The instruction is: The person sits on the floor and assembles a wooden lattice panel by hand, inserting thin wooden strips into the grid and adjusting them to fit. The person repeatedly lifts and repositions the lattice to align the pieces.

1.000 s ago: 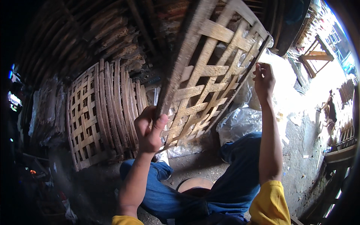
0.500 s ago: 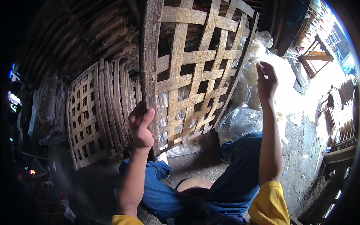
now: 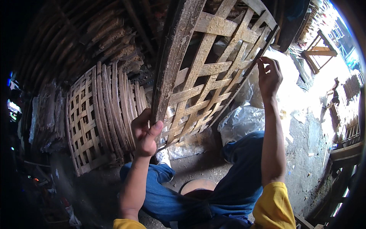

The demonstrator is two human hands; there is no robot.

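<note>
A large woven bamboo lattice panel with dark wooden side rails stands tilted in front of me. My left hand is closed round the lower part of its left rail, thumb on the near side. My right hand is raised by the right rail, its thumb and index finger pinched at the rail's edge. Whether those fingers grip the rail or some small thing is hard to make out. The panel's upper end runs out of view.
A stack of similar woven panels leans at the left. Clear plastic sheeting lies behind the panel and at its right. A round stool seat shows between my legs. A wooden frame stands at the far right.
The panel has tilted and shifted to the right, and its right rail now meets my right fingertips. My left hand has moved slightly right with it; my right hand has barely moved.
</note>
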